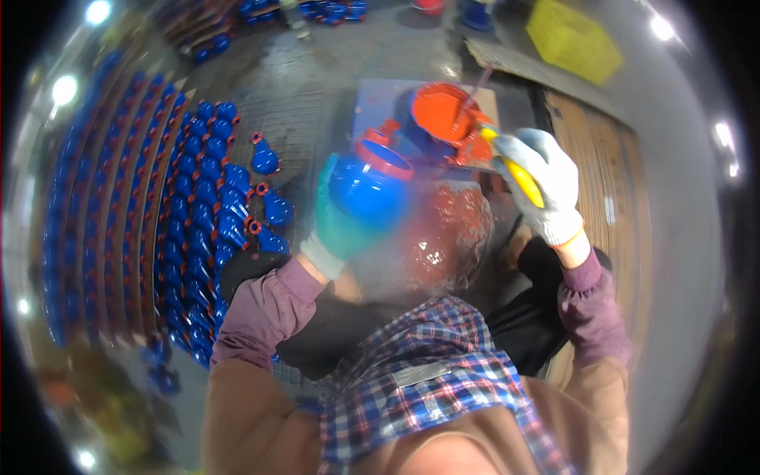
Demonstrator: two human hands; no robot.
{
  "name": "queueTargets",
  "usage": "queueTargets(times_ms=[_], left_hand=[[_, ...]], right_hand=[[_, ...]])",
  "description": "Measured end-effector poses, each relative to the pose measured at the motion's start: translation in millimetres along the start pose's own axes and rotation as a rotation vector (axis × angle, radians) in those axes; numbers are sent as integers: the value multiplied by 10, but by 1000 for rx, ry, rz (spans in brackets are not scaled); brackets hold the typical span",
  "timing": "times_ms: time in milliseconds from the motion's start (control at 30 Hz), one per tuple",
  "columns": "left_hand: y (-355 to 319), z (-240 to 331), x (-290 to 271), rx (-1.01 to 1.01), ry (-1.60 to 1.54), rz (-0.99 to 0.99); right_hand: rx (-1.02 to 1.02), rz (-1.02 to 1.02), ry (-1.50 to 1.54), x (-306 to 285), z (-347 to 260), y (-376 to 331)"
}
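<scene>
My left hand [331, 212], in a green glove with a pale cuff, is closed around a glossy blue rounded part [366, 190] with an orange-red rim, tilted so its opening faces up and away. White-gloved, my right hand [546, 178] grips a paintbrush [522, 182] by its yellow handle. The brush points toward a bucket [415, 111] of orange-red paint; its bristles are hard to make out there. A second thin stick [480, 83] leans out of the paint. Between my knees is a rounded, red paint-smeared surface [447, 237], partly blurred.
Rows of blue parts with red rims [206, 174] fill the left side, with several loose ones [277, 208] nearer me. Brown corrugated board [598, 166] lies along the right. A yellow crate [574, 41] stands at the far right, and a blue object [476, 16] at the back.
</scene>
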State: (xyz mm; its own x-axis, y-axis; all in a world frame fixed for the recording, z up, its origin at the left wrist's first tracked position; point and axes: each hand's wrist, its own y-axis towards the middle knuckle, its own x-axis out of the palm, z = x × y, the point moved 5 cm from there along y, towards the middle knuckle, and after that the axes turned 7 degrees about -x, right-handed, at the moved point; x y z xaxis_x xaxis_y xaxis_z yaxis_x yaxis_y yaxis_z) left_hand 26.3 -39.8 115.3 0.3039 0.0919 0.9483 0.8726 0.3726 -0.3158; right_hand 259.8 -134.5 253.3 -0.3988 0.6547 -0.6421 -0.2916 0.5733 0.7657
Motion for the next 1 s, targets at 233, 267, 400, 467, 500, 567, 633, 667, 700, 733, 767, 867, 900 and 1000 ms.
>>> queueTargets(times_ms=[233,267,400,467,500,567,633,667,700,733,767,867,900,1000], left_hand=[[-267,203,-250,-2,-157,-64],[-318,253,-322,72,-113,-63],[-301,249,-218,103,-61,126],[-253,225,-167,73,-93,91],[-221,208,-135,50,-121,57],[-173,205,-166,46,-88,64],[-124,187,-191,46,-52,69],[-86,149,-206,30,-21,96],[-50,115,-207,15,10,122],[-30,101,-172,22,14,120],[-17,90,-129,31,-25,117],[-59,88,10,49,9,119],[-34,42,73,-22,-58,33],[47,52,-39,37,-84,27]], right_hand=[[277,-106,180,382,238,-162],[302,-60,290,373,200,-137],[296,49,398,219,76,-87],[278,41,387,144,21,-73],[265,28,408,98,-33,-34],[211,-2,411,51,-144,22],[231,-27,443,63,-193,4],[221,-49,427,71,-216,3],[217,-46,426,68,-226,-1],[219,-61,464,95,-241,-11],[218,-76,502,119,-258,-16],[193,-101,419,144,-328,-28],[293,-123,453,98,-302,-71],[281,-12,338,5,-204,-182]])
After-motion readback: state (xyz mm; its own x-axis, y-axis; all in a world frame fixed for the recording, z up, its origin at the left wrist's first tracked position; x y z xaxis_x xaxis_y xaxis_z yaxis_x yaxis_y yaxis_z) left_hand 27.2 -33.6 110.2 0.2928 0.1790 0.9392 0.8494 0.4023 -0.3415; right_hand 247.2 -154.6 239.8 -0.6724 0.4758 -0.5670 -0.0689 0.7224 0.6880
